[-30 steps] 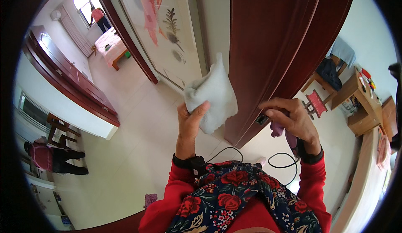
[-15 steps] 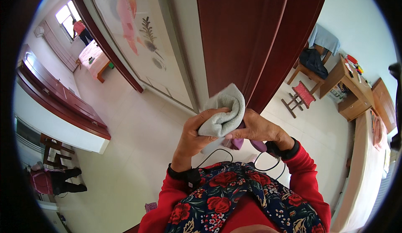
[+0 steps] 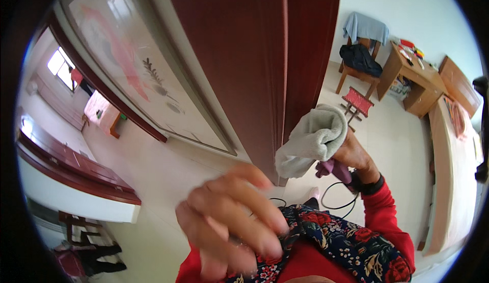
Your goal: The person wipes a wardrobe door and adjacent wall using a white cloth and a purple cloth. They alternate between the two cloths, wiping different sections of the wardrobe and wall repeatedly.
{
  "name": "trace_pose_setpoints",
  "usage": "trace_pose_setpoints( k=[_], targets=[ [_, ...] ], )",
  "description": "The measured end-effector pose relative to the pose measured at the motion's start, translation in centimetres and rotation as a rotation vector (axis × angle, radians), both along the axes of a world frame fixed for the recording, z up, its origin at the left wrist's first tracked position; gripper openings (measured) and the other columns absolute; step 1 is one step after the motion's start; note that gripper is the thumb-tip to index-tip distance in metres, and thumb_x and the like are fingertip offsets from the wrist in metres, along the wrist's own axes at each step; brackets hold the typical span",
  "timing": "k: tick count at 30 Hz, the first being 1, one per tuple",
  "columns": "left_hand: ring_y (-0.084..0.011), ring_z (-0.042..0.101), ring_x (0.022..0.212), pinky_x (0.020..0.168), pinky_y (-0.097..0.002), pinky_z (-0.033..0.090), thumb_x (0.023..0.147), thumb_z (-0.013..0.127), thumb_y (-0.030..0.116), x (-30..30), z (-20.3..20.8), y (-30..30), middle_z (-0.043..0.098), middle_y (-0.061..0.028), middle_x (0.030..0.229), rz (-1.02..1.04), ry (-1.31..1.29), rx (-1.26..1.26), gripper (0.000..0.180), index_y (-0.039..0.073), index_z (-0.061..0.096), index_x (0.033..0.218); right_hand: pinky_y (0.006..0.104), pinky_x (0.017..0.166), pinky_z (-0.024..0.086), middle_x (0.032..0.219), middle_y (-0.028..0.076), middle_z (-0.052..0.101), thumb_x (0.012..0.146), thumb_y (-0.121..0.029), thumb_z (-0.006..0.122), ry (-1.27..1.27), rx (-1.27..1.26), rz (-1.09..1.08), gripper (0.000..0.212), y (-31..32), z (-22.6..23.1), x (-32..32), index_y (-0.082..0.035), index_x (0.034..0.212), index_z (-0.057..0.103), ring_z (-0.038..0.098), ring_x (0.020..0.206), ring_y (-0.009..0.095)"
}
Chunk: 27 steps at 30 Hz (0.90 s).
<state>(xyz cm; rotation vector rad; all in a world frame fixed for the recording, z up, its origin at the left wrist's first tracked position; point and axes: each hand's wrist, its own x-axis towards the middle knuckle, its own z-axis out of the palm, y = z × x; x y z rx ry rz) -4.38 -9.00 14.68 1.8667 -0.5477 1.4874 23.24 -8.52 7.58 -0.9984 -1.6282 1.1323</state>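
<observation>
A home with bedroom furniture. On the right, a bed point(image 3: 442, 181) with a pale cover stood near a wooden desk point(image 3: 388, 74), a wooden chair point(image 3: 359, 76) draped with a blue cloth point(image 3: 364, 27), and a small red stool point(image 3: 357, 101). Far left, through a doorway, a pink-covered bed point(image 3: 103, 114) stood near a bright window point(image 3: 58, 68). A large framed picture point(image 3: 122, 61) lined the wall.

"Left hand point(image 3: 232, 222)?"
"Blurred, fingers smeared. It hid part of the floral garment point(image 3: 351, 242)."
"Right hand point(image 3: 354, 156)?"
"Fingers mostly lost behind the pale grey cloth point(image 3: 311, 141), which hid some of the purple cloth point(image 3: 336, 171) too."
"Door point(image 3: 229, 54)?"
"Top cut off by the upper edge."
"Small things point(image 3: 411, 53) on the desk point(image 3: 428, 79)?"
"Couldn't name most. Person at the window point(image 3: 58, 68): tiny, hands unreadable. Person lower left point(image 3: 97, 260): dim, head not discernible."
</observation>
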Motion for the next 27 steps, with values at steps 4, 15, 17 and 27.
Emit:
trace_pose_setpoints(
  k=[4,15,17,27],
  targets=[
    [-0.0226,0.058,0.085,0.078,-0.0433,0.05,0.093,0.061,0.027,1.9,3.2,-1.9,0.059,-0.0055,0.104,-0.642,0.022,-0.276,0.024,0.017,0.066,0.114,0.0276,0.068,0.056,0.086,0.006,0.07,0.085,-0.006,0.068,0.031,-0.068,-0.089,0.023,-0.9,-0.8,1.3,0.002,0.107,0.066,0.066,0.071,0.011],
    [-0.0162,0.052,0.092,0.075,-0.0418,0.051,0.092,0.064,0.021,5.7,3.5,-3.7,0.057,0.0004,0.109,-0.905,-0.098,-0.507,0.023,0.026,0.068,0.115,0.0291,0.069,0.058,0.088,0.007,0.069,0.085,-0.006,0.066,0.033,-0.136,-0.402,0.025,-4.5,-2.5,5.0,0.002,0.109,0.065,0.067,0.072,0.013],
    [-0.0164,0.051,0.092,0.074,-0.0415,0.051,0.093,0.062,0.019,5.4,3.1,-3.3,0.056,0.0008,0.11,-1.022,-0.068,-0.513,0.023,0.026,0.068,0.114,0.0285,0.071,0.057,0.091,0.007,0.069,0.085,-0.007,0.066,0.062,-0.064,-0.389,0.025,-4.7,-2.6,5.2,0.001,0.109,0.066,0.066,0.075,0.013],
    [-0.0144,0.05,0.078,0.061,-0.0305,0.053,0.089,0.065,0.007,13.7,5.6,-4.8,0.06,0.0003,0.105,-1.001,-0.817,-0.556,0.028,0.023,0.069,0.112,0.028,0.073,0.057,0.088,0.006,0.07,0.083,-0.008,0.069,-0.039,-0.051,-0.405,0.024,-5.5,-2.8,5.5,0.001,0.105,0.068,0.066,0.076,0.012]
  ],
)
